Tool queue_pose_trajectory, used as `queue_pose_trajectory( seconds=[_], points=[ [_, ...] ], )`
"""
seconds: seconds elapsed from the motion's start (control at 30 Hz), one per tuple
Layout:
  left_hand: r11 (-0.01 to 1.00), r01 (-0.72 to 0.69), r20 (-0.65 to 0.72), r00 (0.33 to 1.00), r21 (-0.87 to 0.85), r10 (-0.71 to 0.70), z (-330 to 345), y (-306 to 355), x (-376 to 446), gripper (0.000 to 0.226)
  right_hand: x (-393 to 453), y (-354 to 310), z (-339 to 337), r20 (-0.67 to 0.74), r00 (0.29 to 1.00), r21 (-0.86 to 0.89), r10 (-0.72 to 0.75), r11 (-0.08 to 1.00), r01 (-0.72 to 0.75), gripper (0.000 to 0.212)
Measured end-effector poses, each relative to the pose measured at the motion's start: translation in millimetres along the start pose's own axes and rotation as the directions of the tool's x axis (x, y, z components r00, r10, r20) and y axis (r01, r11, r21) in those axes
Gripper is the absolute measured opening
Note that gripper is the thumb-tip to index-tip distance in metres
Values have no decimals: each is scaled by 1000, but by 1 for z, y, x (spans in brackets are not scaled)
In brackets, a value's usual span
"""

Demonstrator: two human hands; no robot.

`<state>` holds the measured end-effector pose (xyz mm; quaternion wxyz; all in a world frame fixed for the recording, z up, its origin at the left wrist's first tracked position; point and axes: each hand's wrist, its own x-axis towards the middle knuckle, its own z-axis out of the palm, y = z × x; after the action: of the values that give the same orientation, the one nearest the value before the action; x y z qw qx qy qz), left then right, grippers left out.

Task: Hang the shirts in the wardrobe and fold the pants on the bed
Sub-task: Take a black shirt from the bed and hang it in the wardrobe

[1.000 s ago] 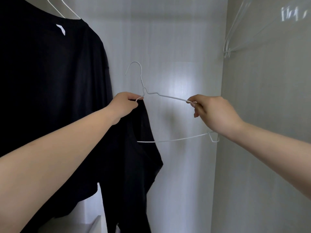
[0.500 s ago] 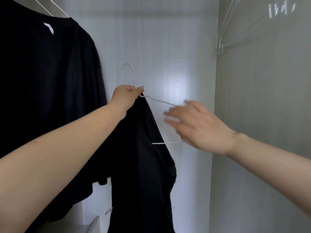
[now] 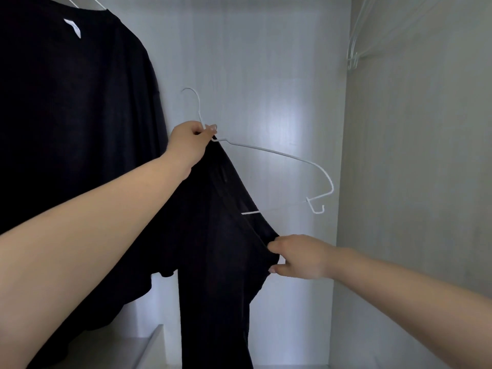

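Hanging: two shirts [image 3: 218, 262], one hanger [image 3: 279, 155].

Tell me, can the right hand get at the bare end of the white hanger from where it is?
Probably yes. The right hand pinches the black shirt just below the hanger, and only open space lies between it and the bare end.

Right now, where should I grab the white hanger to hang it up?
Grip the white hanger at its neck, just under the hook, coming from the left, as the left hand does. The hook stays free on top, and the black shirt covers the left shoulder.
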<state>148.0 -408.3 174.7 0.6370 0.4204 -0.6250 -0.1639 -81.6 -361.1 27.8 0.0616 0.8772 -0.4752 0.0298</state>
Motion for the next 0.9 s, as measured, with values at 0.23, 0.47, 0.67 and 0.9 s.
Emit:
queue_pose_trajectory(
  seconds=[0.23, 0.47, 0.67, 0.9],
  points=[
    [939, -28, -12, 999, 344, 34, -26, -50, -1, 35, -17, 37, -35, -189, 982, -1, 21, 1000, -21, 25],
    [817, -183, 163, 980, 547, 110, -8, -58, -18, 37, -18, 41, -59, -293, 956, 28, 1, 1000, 7, 23],
    [775, -293, 241, 952, 560, 186, 32, -39, -27, 39, 2, 22, -57, -309, 951, 27, -11, 999, 20, 18],
    [783, -260, 185, 965, 565, 187, 31, -43, -25, 37, -7, 43, -56, -291, 939, 126, 181, 981, -150, 14]
  ],
)
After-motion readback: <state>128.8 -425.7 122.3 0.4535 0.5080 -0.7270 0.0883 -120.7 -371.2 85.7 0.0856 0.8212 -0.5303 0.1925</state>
